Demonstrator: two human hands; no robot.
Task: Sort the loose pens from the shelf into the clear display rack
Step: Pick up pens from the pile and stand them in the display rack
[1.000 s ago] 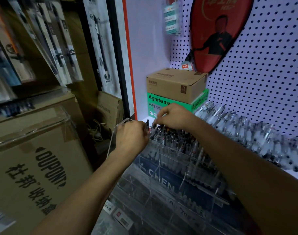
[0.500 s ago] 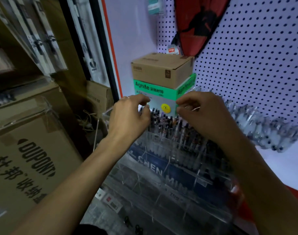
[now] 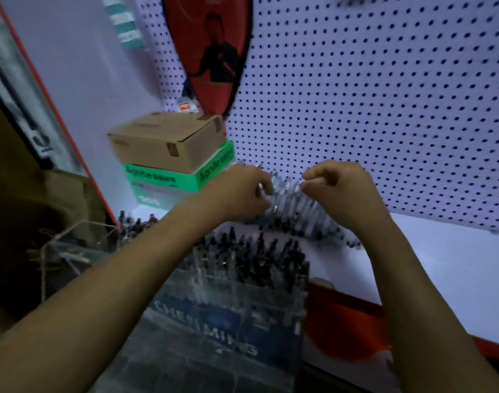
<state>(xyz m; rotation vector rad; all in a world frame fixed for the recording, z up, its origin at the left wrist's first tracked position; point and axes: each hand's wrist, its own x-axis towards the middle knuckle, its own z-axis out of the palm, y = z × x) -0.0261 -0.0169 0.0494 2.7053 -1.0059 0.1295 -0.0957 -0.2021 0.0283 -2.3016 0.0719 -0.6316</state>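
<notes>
On the white shelf, behind the clear display rack, both hands reach into the loose pens. Left hand and right hand curl over them; whether either grips is unclear. Best gather a few aligned, tips one way.

A white shelf with an orange-red front edge runs from the middle left of the frame down toward the lower right, backed by a white pegboard. A row of loose clear-barrelled pens lies on it at centre frame, against the pegboard, side by side, their dark tips toward the viewer. At the shelf's left end, centre left in the frame, stands a green and white box with a brown cardboard box stacked on top. The clear display rack, in the lower centre, sits in front of the shelf; whether it rests on the shelf is unclear
</notes>
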